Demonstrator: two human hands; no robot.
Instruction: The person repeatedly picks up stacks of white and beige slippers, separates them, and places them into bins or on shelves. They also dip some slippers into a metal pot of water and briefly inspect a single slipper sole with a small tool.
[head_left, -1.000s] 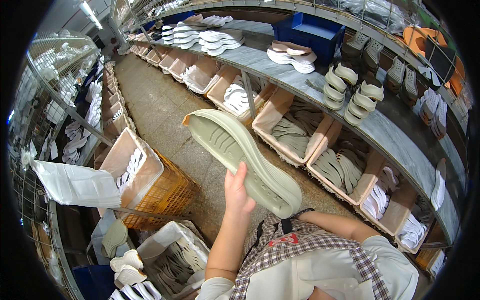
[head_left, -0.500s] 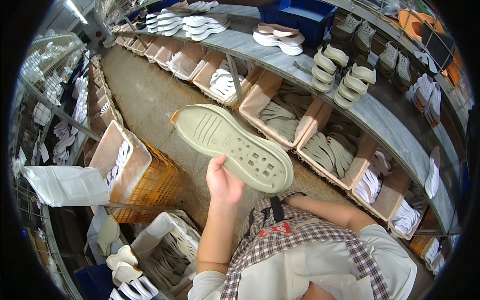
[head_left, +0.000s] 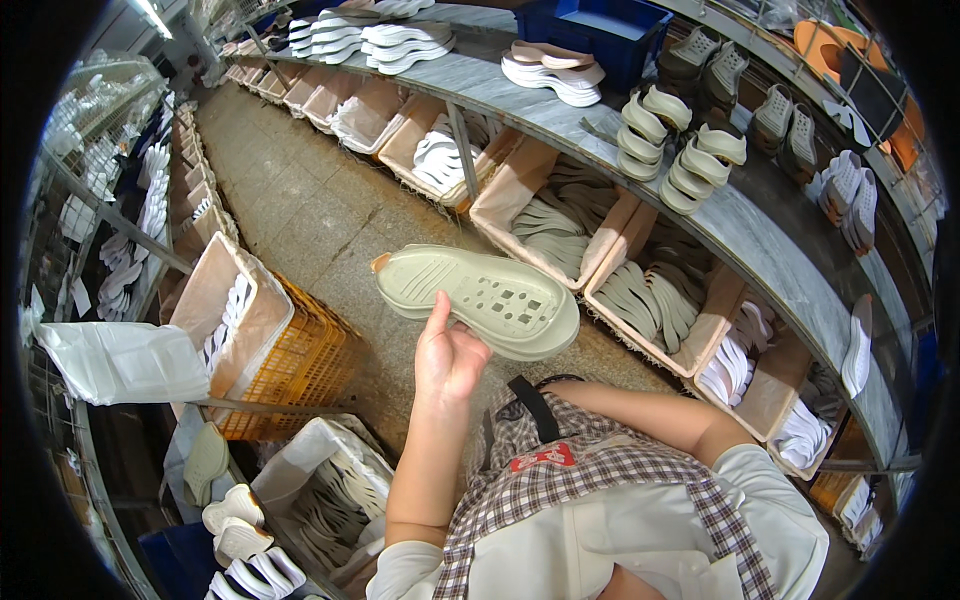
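A pale green shoe sole (head_left: 450, 285) with grooves at one end and small square recesses at the other is held out over the aisle. My left hand (head_left: 449, 352) grips its near edge, the thumb on the top face and the other fingers mostly hidden beneath. A small orange-brown tab shows at the sole's left end. My right forearm (head_left: 640, 410) lies across my waist in front of the checked apron (head_left: 590, 480); the right hand itself cannot be seen.
Lined baskets of green soles (head_left: 640, 300) line the right side under a long grey shelf (head_left: 560, 130). White and cream soles, finished shoes and a blue bin (head_left: 600, 40) stand on it. At left are a yellow crate (head_left: 300, 350), a white-lined basket (head_left: 300, 450) and a plastic bag (head_left: 120, 365).
The shoe sole has tilted, so its top face looks flatter and shorter, and its left end has dropped lower. My left hand still grips it. The whole view has shifted slightly.
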